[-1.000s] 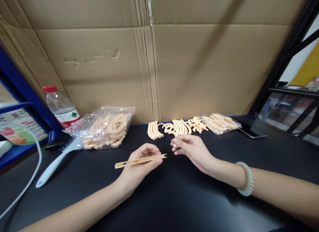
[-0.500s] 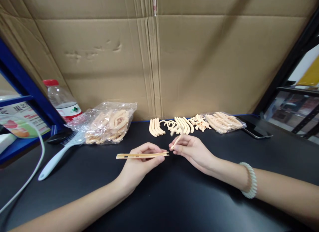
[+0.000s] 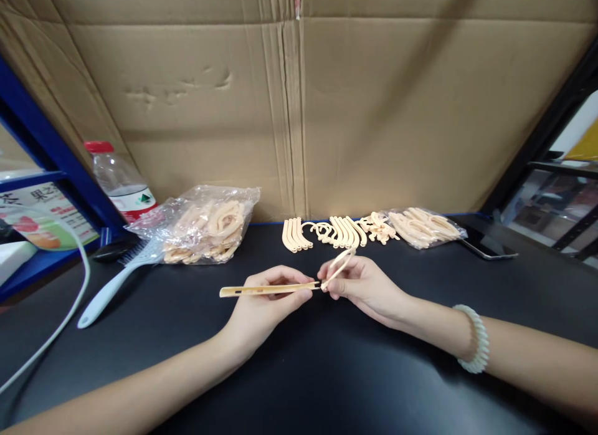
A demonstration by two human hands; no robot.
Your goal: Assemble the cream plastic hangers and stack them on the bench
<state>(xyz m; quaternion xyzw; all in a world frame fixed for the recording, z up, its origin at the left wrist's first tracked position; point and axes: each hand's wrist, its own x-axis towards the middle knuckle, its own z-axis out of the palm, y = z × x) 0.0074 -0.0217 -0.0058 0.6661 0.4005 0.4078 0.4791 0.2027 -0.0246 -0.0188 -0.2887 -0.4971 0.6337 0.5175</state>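
My left hand (image 3: 266, 304) is closed around a cream plastic hanger arm (image 3: 245, 291), held level with its forked end pointing right. Between the thumb and fingers of my right hand (image 3: 371, 291) is a curved cream hanger hook (image 3: 344, 258), its curve up and its foot at the fork. Whether the foot touches the fork or sits inside it, I cannot tell. Behind the hands lie a row of hanger arms (image 3: 294, 234), some loose hooks (image 3: 320, 230), a second row of arms (image 3: 348, 232) and a heap of small cream pieces (image 3: 379, 227).
A clear bag of cream parts (image 3: 210, 229) lies at left, beside a pale blue hairbrush (image 3: 109, 291) and a red-capped bottle (image 3: 124, 186). Another bag (image 3: 420, 227) lies by a phone (image 3: 490, 239) at right. A white cable (image 3: 77, 310) curves along the left; cardboard (image 3: 397, 111) stands behind.
My right hand has brought the hook's foot left to the forked end of the hanger arm. The hook, blurred before, now shows clearly. The whole view has shifted slightly.
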